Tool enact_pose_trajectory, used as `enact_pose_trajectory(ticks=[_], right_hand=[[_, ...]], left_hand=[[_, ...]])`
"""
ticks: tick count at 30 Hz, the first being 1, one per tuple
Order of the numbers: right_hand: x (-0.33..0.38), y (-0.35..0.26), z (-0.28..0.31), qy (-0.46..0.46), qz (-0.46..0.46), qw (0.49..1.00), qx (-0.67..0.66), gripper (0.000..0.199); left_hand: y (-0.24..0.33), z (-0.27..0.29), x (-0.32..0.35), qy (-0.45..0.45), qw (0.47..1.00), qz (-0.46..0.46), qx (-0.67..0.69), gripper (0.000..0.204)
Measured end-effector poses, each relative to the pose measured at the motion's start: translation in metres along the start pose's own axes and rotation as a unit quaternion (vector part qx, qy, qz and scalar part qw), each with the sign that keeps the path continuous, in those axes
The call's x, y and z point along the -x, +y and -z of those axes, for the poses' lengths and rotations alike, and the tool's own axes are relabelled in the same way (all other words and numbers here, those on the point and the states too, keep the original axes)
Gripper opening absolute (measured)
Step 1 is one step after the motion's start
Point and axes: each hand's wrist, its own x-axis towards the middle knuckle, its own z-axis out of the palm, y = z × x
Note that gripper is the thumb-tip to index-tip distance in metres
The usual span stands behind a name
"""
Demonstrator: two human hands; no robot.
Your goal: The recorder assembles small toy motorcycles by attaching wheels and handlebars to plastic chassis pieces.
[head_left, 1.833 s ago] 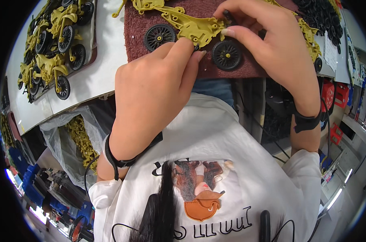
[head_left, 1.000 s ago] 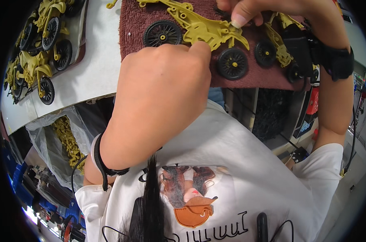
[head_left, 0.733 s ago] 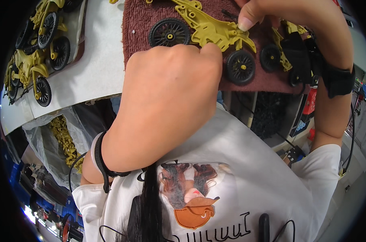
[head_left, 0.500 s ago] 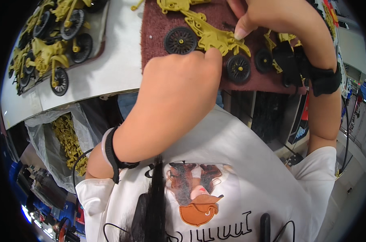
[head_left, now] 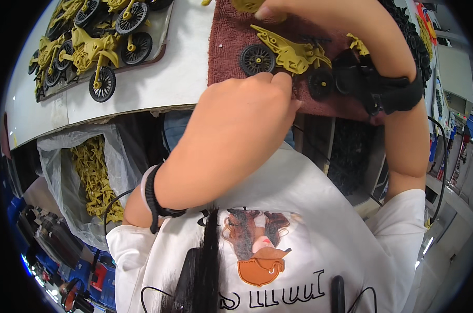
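Observation:
A yellow toy motorcycle with black spoked wheels lies on its side on a maroon towel. My left hand is curled, and its fingertips pinch the bike's lower frame between the two wheels. My right hand reaches across the towel to the top edge of the picture. Its fingertips rest on another yellow plastic part that is mostly cut off there. A black watch sits on that wrist, and a black band circles my left wrist.
Several finished yellow motorcycles lie on a tray at the upper left of the white table. A plastic bag of yellow parts hangs below the table edge. Black wheels are heaped at the right, with more black parts under the table.
My right hand has let go of the motorcycle's top and moved up and left to the yellow part at the picture's edge. My left hand still holds the bike's underside.

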Motion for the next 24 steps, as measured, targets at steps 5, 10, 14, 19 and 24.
enact_pose_trajectory(ticks=[5, 10, 14, 19, 24], right_hand=[[0.038, 0.009, 0.014, 0.108, 0.084, 0.99, 0.017, 0.029], [0.067, 0.033, 0.012, 0.023, 0.145, 0.937, -0.317, 0.028], [0.08, 0.045, -0.008, -0.043, 0.175, 0.918, -0.352, 0.052], [0.109, 0.02, -0.026, 0.083, 0.007, 0.876, -0.475, 0.044], [0.116, 0.028, -0.038, 0.147, -0.075, 0.936, -0.311, 0.028]], left_hand=[[-0.007, 0.034, -0.003, 0.083, 0.993, -0.026, 0.085, 0.02], [-0.021, 0.056, -0.023, 0.162, 0.981, -0.091, 0.06, 0.04], [-0.022, 0.059, -0.032, 0.043, 0.99, -0.121, 0.06, 0.059], [-0.03, 0.048, -0.038, 0.067, 0.976, -0.198, 0.067, 0.05], [-0.026, 0.043, -0.042, 0.035, 0.985, -0.17, 0.004, 0.044]])
